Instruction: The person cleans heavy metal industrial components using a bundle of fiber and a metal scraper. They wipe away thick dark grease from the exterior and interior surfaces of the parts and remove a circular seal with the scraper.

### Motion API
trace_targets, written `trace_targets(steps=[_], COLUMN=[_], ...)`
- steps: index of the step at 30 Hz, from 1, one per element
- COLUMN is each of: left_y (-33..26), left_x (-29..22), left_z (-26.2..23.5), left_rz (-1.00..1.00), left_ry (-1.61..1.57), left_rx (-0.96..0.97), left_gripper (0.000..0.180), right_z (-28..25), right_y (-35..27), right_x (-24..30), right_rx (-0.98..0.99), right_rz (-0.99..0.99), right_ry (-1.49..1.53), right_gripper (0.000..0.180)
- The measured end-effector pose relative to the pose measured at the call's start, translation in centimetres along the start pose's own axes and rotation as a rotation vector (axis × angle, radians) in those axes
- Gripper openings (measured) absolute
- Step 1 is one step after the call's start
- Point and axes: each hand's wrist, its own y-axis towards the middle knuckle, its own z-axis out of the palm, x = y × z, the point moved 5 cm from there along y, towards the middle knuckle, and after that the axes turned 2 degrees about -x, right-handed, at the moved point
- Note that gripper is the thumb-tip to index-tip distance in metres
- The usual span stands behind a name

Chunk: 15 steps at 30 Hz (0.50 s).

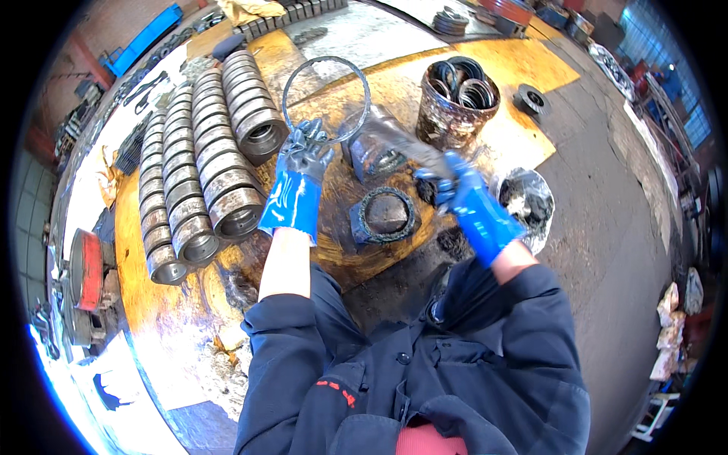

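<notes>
My left hand (294,182), in a blue glove with a blackened palm, is closed on the lower edge of a large, thin dark ring (327,59) that stands up from the fingers. My right hand (472,201), gloved alike, is closed on a long dark thing (413,148). Motion smears this thing, so its kind is not clear; it reaches up and left toward the ring. Between my hands, a blue block-like piece (362,227) bears a greasy black ring (409,216) around its top. Behind that lies another dark blue, greasy piece (360,161), partly covered by the blur.
Rows of ribbed steel cylinders (208,155) lie at the left. A grimy bucket (447,125) with several dark rings stands at the far right of the work surface. Beside my right hand is a plastic-lined container (547,199) with dark contents. A dark wheel-like part (532,101) lies beyond.
</notes>
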Motion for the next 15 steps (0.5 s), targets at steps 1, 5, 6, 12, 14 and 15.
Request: trace_targets(steps=[1,5,6,12,14,15], left_y=[0.2,-0.4,-0.2,-0.6,-0.5,-0.3], left_x=[-0.2,-2.8,-2.5,-1.6,-2.0,-1.8], left_z=[0.2,-1.3,-1.2,-1.1,-1.9,-2.2], left_rz=[0.024,0.129,0.139,0.153,0.154,0.157], left_ry=[-0.002,0.055,0.054,-0.121,-0.155,-0.158], left_rx=[0.043,0.057,0.063,-0.036,-0.038,-0.017], left_gripper=[0.039,0.038,0.037,0.023,0.025,0.025], right_z=[1.2,7.5,7.8,7.6,7.7,7.6], right_y=[1.5,2.9,2.6,1.8,0.9,0.4], right_x=[-2.3,-10.5,-11.4,-14.8,-15.0,-14.8], right_rx=[0.161,0.324,0.384,0.767,0.742,0.714], right_rz=[0.136,0.279,0.318,0.407,0.38,0.381], right_ry=[0.106,0.477,0.558,0.734,0.728,0.736], right_gripper=[0.043,0.038,0.038,0.046,0.048,0.048])
